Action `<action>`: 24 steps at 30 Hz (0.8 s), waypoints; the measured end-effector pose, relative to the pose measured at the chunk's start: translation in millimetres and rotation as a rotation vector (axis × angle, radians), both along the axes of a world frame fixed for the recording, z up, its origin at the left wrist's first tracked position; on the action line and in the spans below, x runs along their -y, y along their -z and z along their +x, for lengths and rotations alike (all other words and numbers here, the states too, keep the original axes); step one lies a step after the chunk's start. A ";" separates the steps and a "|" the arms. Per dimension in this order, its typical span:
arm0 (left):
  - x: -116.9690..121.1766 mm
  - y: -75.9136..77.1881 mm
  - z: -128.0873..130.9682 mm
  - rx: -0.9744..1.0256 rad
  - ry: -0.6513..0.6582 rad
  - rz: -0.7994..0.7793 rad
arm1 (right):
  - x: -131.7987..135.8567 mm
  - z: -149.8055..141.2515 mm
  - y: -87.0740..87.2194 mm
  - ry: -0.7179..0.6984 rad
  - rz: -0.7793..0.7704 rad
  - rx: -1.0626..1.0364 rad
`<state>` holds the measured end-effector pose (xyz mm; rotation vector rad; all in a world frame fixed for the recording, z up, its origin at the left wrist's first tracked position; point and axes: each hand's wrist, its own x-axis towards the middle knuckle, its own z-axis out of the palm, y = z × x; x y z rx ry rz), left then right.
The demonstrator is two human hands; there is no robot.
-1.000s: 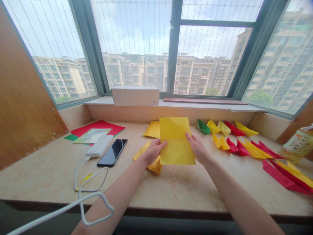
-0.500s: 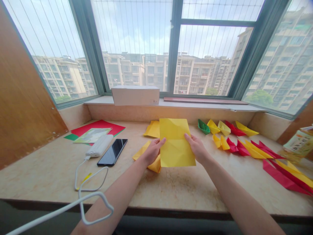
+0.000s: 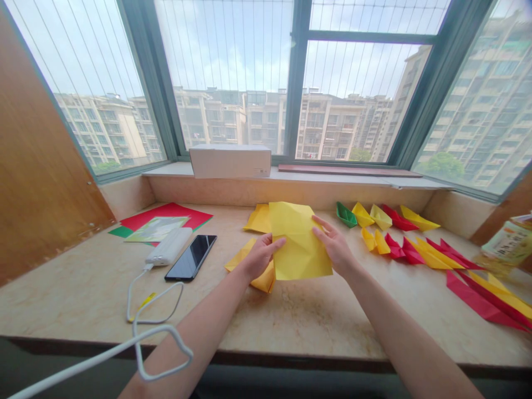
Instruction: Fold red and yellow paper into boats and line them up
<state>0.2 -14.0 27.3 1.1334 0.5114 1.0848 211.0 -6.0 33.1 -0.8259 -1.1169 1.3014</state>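
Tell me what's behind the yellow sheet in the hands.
Folded yellow papers on the countertop show past its left edge, partly hidden by the left hand. Whatever the yellow sheet itself covers cannot be seen.

Yel. paper sheet (image 3: 297,257), creased, slightly bent, abv. counter (image 3: 332,324)

Window: wide bay, approx. full width of rm., glass (image 3: 224,50) in grey-green frame (image 3: 300,83); thin vert. wires (image 3: 242,55) outside.
Sky: blue w/ white cloud; daylight enters from front.
Bldgs (image 3: 324,124): beige apt. blocks opp., tall one on R; some green trees (image 3: 440,164).
Sill (image 3: 357,180): pale, above low beige wall (image 3: 216,193).
Counter (image 3: 324,327): beige, marbled, dark front edge.
L panel (image 3: 45,160): brown wd., btm. edge worn.
R panel (image 3: 490,224): brown wd., part vis.
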 end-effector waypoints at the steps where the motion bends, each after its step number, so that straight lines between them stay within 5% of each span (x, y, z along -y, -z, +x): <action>1: -0.6 -0.4 0.0 0.007 -0.033 -0.009 | 1.1 -0.3 -0.5 -0.033 0.015 0.022; 5: -1.7 -2.7 -2.9 0.022 -0.148 -0.072 | 4.3 -3.7 -0.9 -0.086 0.085 0.117; 14: 0.7 -3.9 -4.5 0.018 -0.108 -0.058 | -2.8 -2.1 6.2 0.117 0.195 0.333; 24: -10.7 8.9 2.1 -0.010 -0.088 0.037 | 1.9 -6.2 1.5 0.030 0.154 0.061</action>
